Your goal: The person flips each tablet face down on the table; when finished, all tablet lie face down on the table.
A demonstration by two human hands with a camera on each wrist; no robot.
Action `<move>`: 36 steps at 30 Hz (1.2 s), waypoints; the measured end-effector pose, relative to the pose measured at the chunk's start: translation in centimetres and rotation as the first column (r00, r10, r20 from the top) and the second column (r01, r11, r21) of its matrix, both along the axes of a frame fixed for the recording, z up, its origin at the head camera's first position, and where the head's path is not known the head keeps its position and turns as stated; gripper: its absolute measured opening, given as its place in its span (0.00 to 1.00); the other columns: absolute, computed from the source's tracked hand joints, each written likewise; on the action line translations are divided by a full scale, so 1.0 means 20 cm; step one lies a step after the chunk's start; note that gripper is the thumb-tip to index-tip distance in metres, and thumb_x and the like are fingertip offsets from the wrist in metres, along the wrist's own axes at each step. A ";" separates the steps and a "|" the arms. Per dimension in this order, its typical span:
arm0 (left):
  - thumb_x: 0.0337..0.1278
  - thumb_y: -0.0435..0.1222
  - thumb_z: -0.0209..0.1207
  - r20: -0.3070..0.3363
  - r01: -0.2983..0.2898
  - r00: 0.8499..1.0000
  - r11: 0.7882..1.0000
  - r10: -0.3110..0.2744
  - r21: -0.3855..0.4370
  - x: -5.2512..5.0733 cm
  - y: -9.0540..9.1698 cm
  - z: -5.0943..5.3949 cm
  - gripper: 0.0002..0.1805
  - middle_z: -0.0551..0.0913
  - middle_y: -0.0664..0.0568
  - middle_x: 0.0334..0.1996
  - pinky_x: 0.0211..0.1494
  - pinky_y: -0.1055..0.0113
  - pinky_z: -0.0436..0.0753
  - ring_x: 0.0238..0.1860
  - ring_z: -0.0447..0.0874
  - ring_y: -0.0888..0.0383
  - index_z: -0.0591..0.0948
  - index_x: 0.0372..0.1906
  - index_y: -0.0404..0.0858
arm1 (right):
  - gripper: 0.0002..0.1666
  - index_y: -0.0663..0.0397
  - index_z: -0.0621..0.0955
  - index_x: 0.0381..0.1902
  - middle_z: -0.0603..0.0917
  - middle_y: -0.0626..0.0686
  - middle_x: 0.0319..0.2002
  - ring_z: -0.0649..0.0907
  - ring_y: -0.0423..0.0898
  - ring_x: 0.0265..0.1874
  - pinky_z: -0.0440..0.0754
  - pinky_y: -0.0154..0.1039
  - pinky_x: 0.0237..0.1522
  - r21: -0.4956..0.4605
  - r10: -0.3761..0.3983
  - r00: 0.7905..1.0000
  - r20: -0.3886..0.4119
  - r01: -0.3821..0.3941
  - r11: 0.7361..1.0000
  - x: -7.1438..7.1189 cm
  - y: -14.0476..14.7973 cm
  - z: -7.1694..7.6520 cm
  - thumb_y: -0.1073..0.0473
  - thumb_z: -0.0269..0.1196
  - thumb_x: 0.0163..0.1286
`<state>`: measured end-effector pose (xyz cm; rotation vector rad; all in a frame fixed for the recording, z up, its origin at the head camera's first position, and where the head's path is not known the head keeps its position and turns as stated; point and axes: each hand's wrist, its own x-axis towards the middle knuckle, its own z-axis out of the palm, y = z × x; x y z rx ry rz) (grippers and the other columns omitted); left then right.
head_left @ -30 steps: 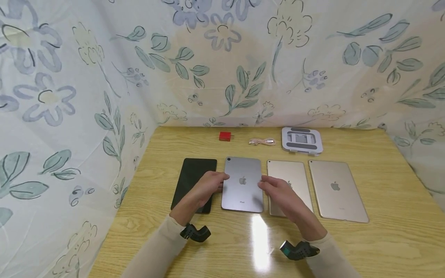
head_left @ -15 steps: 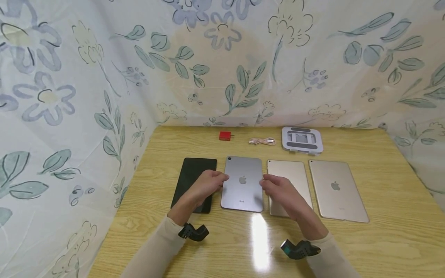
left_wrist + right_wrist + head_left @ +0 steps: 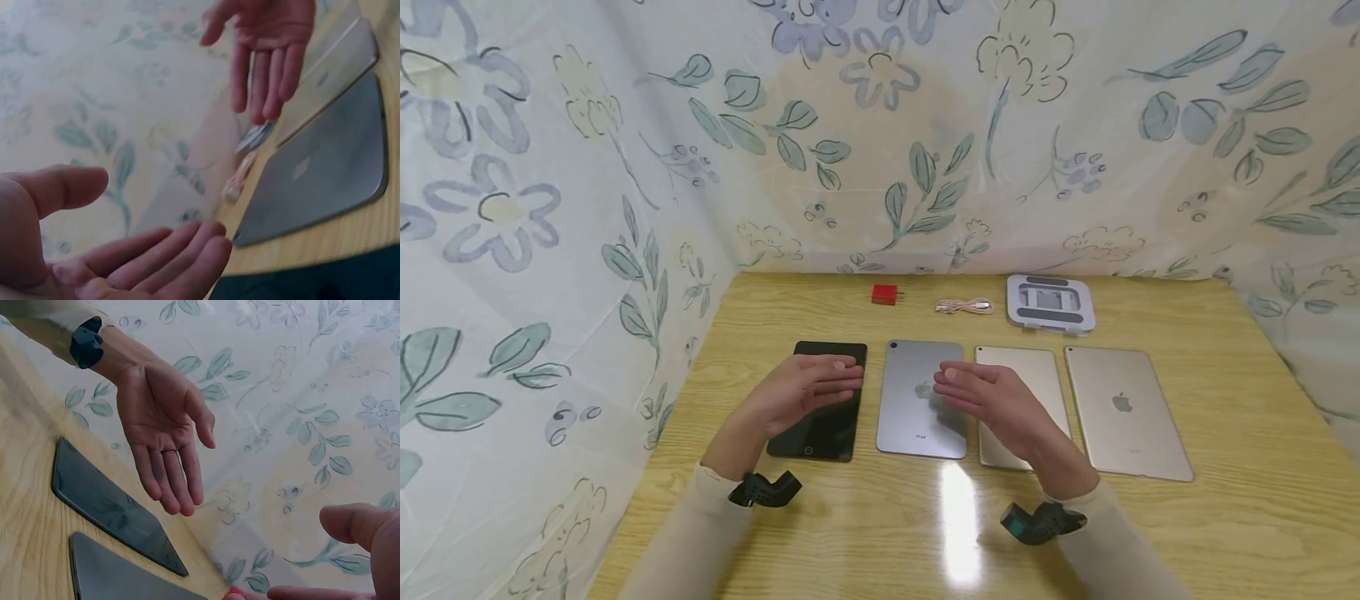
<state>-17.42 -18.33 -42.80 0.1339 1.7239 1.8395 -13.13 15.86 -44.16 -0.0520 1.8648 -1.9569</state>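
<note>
Over the black tablet [image 3: 820,433] hovers my left hand [image 3: 797,390], its fingers straight and holding nothing. My right hand [image 3: 988,398] is above the right part of the grey iPad [image 3: 910,421], which lies back side up; its fingers are extended with nothing in them. In the left wrist view both palms face each other, apart from the grey iPad [image 3: 319,169]. Two gold tablets lie to the right, also back side up: one [image 3: 1037,367] partly hidden under my right forearm, the other [image 3: 1138,417] fully visible.
Along the back of the wooden table [image 3: 1225,533] lie a red charger plug [image 3: 885,294], a coiled pink cable [image 3: 964,306] and a white-grey folded stand [image 3: 1051,303]. A flowered cloth [image 3: 887,167] hangs behind and on the left.
Both hands have let go of the grey iPad's sides and risen. The left hand moved left over the black tablet; the right hand shifted slightly left. The grey iPad stays in place.
</note>
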 end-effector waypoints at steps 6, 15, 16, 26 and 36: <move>0.87 0.33 0.52 0.064 0.010 0.998 0.997 -0.015 0.080 -0.03 -0.22 0.05 0.29 0.66 0.25 0.80 0.74 0.54 0.84 0.73 0.83 0.47 0.65 0.80 0.21 | 0.36 0.76 0.69 0.79 0.75 0.72 0.76 0.81 0.60 0.74 0.78 0.52 0.78 -0.096 0.061 0.998 0.035 -0.057 0.994 -0.05 -0.12 -0.03 0.54 0.62 0.86; 0.90 0.36 0.49 0.133 0.038 0.990 0.999 -0.042 0.031 -0.08 -0.56 0.03 0.30 0.70 0.29 0.80 0.76 0.53 0.82 0.71 0.84 0.47 0.63 0.81 0.21 | 0.33 0.75 0.70 0.76 0.73 0.73 0.77 0.80 0.59 0.75 0.75 0.54 0.80 -0.280 0.088 0.975 0.206 -0.028 0.960 -0.11 -0.31 -0.08 0.57 0.60 0.85; 0.90 0.36 0.50 0.139 0.029 0.990 0.999 -0.032 0.024 -0.08 -0.58 0.03 0.31 0.71 0.29 0.79 0.76 0.52 0.81 0.71 0.84 0.46 0.61 0.81 0.20 | 0.33 0.76 0.70 0.76 0.73 0.73 0.77 0.79 0.60 0.76 0.75 0.54 0.81 -0.285 0.091 0.972 0.215 -0.026 0.958 -0.12 -0.33 -0.09 0.57 0.60 0.85; 0.90 0.36 0.48 0.185 -0.008 0.983 0.999 0.016 -0.047 -0.11 -0.68 -0.08 0.29 0.76 0.28 0.74 0.79 0.45 0.77 0.69 0.86 0.43 0.64 0.77 0.18 | 0.40 0.72 0.57 0.84 0.63 0.74 0.82 0.65 0.66 0.84 0.63 0.57 0.87 -0.301 0.075 0.946 0.317 0.025 0.953 -0.13 -0.47 -0.11 0.54 0.55 0.87; 0.90 0.41 0.50 0.229 -0.077 0.968 0.989 0.104 -0.124 -0.11 -0.59 -0.10 0.32 0.76 0.27 0.74 0.72 0.47 0.85 0.67 0.87 0.41 0.64 0.78 0.18 | 0.44 0.73 0.56 0.83 0.64 0.73 0.81 0.65 0.67 0.83 0.63 0.57 0.87 -0.372 0.099 0.915 0.392 0.058 0.926 -0.18 -0.50 -0.12 0.50 0.57 0.86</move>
